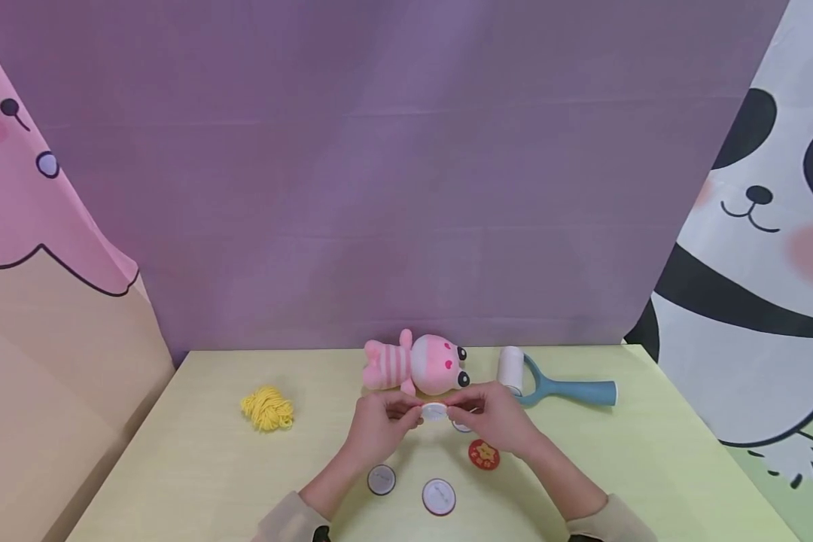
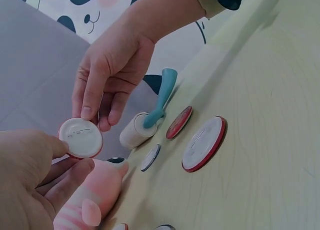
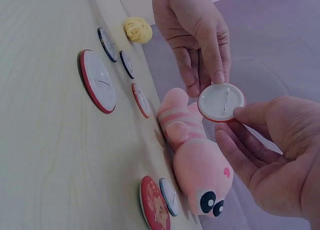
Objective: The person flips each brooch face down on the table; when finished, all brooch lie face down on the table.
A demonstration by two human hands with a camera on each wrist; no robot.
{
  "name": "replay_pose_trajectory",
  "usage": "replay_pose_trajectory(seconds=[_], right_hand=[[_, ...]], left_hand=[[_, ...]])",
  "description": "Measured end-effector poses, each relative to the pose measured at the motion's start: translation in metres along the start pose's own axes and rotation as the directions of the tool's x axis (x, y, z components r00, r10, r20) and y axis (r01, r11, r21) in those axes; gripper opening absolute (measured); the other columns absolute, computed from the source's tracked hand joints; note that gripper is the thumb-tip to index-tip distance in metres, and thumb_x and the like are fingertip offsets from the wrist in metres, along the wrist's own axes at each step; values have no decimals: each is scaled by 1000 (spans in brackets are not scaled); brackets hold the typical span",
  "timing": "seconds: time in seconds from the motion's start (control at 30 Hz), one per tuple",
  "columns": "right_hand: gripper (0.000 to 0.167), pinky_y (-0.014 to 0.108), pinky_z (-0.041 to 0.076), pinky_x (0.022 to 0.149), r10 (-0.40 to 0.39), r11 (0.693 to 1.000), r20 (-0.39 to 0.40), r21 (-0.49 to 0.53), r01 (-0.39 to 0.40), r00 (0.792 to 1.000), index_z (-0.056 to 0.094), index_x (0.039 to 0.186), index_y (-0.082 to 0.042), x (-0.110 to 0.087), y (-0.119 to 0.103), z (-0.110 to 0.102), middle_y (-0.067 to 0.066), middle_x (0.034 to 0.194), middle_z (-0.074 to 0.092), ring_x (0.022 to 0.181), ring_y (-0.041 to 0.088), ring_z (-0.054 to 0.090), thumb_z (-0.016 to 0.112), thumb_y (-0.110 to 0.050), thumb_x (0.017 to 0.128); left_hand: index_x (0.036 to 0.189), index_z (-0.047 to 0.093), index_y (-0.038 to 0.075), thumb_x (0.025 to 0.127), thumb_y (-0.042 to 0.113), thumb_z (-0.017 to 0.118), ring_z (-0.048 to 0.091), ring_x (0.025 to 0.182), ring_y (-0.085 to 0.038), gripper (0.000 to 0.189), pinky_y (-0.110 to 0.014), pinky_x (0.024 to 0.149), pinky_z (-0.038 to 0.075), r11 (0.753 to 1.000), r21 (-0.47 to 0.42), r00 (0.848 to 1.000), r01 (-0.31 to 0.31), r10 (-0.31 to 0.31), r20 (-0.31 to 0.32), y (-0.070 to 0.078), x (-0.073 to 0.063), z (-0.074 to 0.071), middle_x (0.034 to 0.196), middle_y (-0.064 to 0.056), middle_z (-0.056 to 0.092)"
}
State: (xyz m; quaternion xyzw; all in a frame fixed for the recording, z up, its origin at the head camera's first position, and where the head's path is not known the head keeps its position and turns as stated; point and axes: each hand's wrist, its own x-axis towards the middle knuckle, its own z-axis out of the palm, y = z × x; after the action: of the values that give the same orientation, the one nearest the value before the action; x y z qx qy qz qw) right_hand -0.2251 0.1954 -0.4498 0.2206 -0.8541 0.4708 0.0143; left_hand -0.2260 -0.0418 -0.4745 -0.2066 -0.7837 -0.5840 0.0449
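A round pin badge (image 1: 434, 412) is held up above the table, its white back with the safety pin toward me and a red rim showing. My left hand (image 1: 377, 429) pinches its left edge between thumb and fingers. On the opposite edge, my right hand (image 1: 497, 418) pinches it too. In the right wrist view the pin (image 3: 226, 99) on the badge's back looks fastened or nearly so; I cannot tell which. Below the hands lie more badges: a red one (image 1: 484, 455) face up, and white-backed ones (image 1: 439, 497) face down. One badge (image 1: 463, 423) is partly hidden behind the right hand.
Just beyond the hands a pink striped plush toy (image 1: 433, 365) lies on its side. A lint roller (image 1: 569, 391) with a blue handle is at the back right. Yellow yarn (image 1: 267, 409) sits bundled on the left of the pale table (image 1: 196, 474). A purple cloth (image 1: 406, 188) hangs behind.
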Motion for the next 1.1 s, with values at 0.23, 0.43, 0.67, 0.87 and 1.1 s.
replay_pose_trajectory(seconds=[0.23,0.43,0.67,0.87,1.1], right_hand=[[14,21,62,73,31,999,-17,16,-30,999,83,108,-7,-2,-7,0,11,104,82,86,15,76,78,-14,97],[16,31,66,76,55,996,-11,78,-54,998,81,110,-2,-2,-10,1,15,105,80,87,24,79,77,-12,98],[18,44,67,82,94,987,-8,131,-93,995,78,114,0,-1,-8,3,17,106,79,88,26,78,75,-9,99],[19,45,67,81,129,982,-11,140,-126,992,78,116,-1,-1,-8,4,15,104,79,86,27,77,74,-8,99],[18,42,67,76,130,980,-16,156,-126,991,76,115,1,-1,-8,7,17,103,78,83,23,76,75,-5,97]], left_hand=[[102,81,2,96,3,76,80,82,-27,8,-18,73,63,1000,14,1000,-17,18,-14,4,-1,1,93,-13,81],[105,81,3,97,3,75,79,83,-21,10,-17,73,62,1000,12,999,-11,11,-37,8,-2,0,96,-13,81],[112,79,-2,94,0,77,79,79,-23,18,-22,70,64,998,-60,999,-19,16,-49,10,-2,2,93,-20,79],[111,80,-1,93,-2,78,78,76,-24,18,-21,68,64,998,-57,999,-11,9,-35,10,-3,1,91,-20,78],[111,79,-3,81,-8,84,78,81,-15,31,-19,72,63,998,-50,999,38,-36,31,6,-5,0,95,-18,80]])
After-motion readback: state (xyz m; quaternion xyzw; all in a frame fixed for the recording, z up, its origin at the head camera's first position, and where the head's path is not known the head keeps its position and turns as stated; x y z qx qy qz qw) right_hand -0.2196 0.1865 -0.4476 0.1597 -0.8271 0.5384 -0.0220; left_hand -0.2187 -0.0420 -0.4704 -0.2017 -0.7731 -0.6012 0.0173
